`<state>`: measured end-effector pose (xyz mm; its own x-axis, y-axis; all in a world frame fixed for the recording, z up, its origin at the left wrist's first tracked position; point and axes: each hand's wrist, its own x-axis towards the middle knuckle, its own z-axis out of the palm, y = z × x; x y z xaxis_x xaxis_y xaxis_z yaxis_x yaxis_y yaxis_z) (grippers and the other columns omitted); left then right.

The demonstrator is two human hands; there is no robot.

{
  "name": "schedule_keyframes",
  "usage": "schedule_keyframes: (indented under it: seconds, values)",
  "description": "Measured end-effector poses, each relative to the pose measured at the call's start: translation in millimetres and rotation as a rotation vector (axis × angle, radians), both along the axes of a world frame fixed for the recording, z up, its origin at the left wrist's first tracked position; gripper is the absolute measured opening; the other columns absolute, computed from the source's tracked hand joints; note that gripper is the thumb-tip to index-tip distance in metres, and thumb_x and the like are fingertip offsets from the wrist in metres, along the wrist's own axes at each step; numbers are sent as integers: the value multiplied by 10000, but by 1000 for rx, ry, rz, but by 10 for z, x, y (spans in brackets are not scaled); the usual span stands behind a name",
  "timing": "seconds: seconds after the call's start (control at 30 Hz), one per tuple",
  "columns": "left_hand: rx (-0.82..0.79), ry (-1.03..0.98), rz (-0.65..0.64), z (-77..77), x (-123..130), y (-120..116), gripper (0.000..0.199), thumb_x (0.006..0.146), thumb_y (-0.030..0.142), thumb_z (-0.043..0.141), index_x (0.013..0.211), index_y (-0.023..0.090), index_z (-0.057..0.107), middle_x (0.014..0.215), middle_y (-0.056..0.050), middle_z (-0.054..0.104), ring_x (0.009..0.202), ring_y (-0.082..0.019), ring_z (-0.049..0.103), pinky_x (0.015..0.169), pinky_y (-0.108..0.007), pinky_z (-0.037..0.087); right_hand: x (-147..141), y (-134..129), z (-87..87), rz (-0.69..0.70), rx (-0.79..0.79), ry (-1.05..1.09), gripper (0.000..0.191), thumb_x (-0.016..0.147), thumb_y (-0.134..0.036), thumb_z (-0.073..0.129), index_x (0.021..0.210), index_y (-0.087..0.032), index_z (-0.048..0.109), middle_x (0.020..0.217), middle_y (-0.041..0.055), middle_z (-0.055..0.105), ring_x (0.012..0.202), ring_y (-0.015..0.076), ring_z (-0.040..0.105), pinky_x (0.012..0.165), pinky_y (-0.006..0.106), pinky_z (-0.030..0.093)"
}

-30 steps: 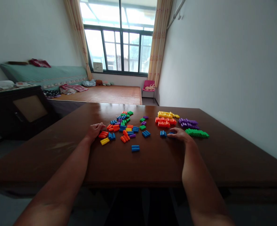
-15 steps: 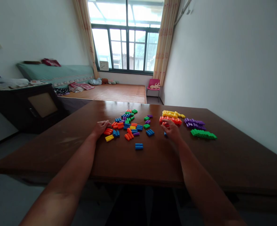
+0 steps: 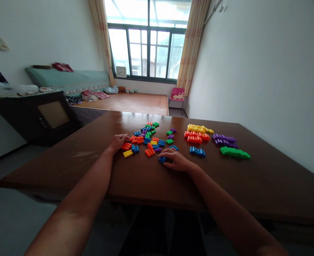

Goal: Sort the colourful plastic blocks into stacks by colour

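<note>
My right hand (image 3: 174, 160) has its thumb and fingers around a blue ridged plastic block (image 3: 161, 160), low at the table top. Behind it lies another blue block (image 3: 174, 147), partly covered by the fingers. On the left, my left hand (image 3: 118, 142) rests with its fingers loosely stretched beside the orange blocks (image 3: 126, 146), holding nothing. A mixed heap of small tube-shaped blocks (image 3: 147, 139) in orange, blue, green, purple and yellow spreads between the hands. To the right of my right hand sits a short blue row (image 3: 197, 151).
Same-coloured rows stand on the right of the brown table (image 3: 255, 177): yellow (image 3: 199, 128), orange (image 3: 196, 136), purple (image 3: 224, 140) and green (image 3: 235, 153). Beyond the table are a bed (image 3: 140, 101) and a pink chair (image 3: 176, 93). A dark cabinet (image 3: 39, 113) stands left.
My right hand has moved left from the right-hand rows and taken hold of the lone blue block. A blue row now shows where that hand was. My left hand stays by the orange blocks.
</note>
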<state>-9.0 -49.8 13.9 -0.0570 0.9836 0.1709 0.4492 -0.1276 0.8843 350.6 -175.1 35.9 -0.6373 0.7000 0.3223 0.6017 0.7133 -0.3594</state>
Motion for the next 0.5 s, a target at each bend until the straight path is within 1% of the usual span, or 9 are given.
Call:
schedule_keyframes:
  seconds: [0.07, 0.1, 0.17, 0.27, 0.33, 0.4, 0.5]
  values:
    - [-2, 29, -7, 15, 4, -11, 557, 759, 644, 515, 845, 138, 731, 800, -80, 758, 658, -197, 691, 571, -258, 520, 108, 54, -15, -29, 10, 32, 438, 798, -194, 593, 1219, -311, 632, 1291, 35, 581, 1178, 223, 502, 1022, 404, 398]
    - [3, 56, -5, 22, 3, -14, 549, 766, 638, 509, 839, 143, 736, 794, -77, 758, 657, -196, 689, 568, -255, 516, 157, 85, -28, -65, 29, 66, 451, 794, -173, 576, 1221, -306, 631, 1295, 34, 583, 1193, 224, 491, 1032, 411, 391]
    - [21, 122, 6, 31, -2, -11, 530, 780, 618, 498, 820, 152, 745, 780, -73, 758, 664, -199, 688, 571, -252, 507, 225, 153, -66, -171, 78, 156, 423, 810, -180, 552, 1213, -278, 632, 1260, 46, 610, 1186, 223, 495, 1034, 415, 392]
    - [45, 209, 21, 37, -9, -1, 508, 808, 581, 472, 816, 161, 758, 787, -72, 761, 703, -209, 690, 597, -256, 501, 228, 228, -140, -319, 127, 253, 332, 875, -225, 497, 1175, -234, 640, 1169, 63, 659, 1101, 219, 540, 989, 403, 428]
    - [51, 256, 20, 42, -6, 0, 503, 828, 558, 449, 832, 163, 761, 804, -71, 763, 730, -212, 691, 615, -258, 499, 164, 232, -177, -336, 141, 239, 311, 902, -247, 477, 1168, -223, 636, 1144, 67, 670, 1074, 220, 548, 966, 395, 441]
    - [63, 296, 12, 49, 5, -7, 509, 848, 542, 418, 845, 165, 760, 822, -71, 763, 750, -211, 692, 624, -257, 494, 62, 197, -180, -317, 163, 183, 300, 910, -263, 482, 1167, -225, 632, 1143, 67, 671, 1088, 225, 539, 960, 394, 439]
    - [86, 347, -14, 63, 26, -18, 520, 867, 529, 384, 846, 169, 758, 836, -71, 762, 756, -207, 689, 617, -254, 480, -142, 137, -100, -295, 200, 77, 280, 927, -287, 477, 1153, -241, 637, 1157, 67, 664, 1107, 233, 529, 941, 394, 433]
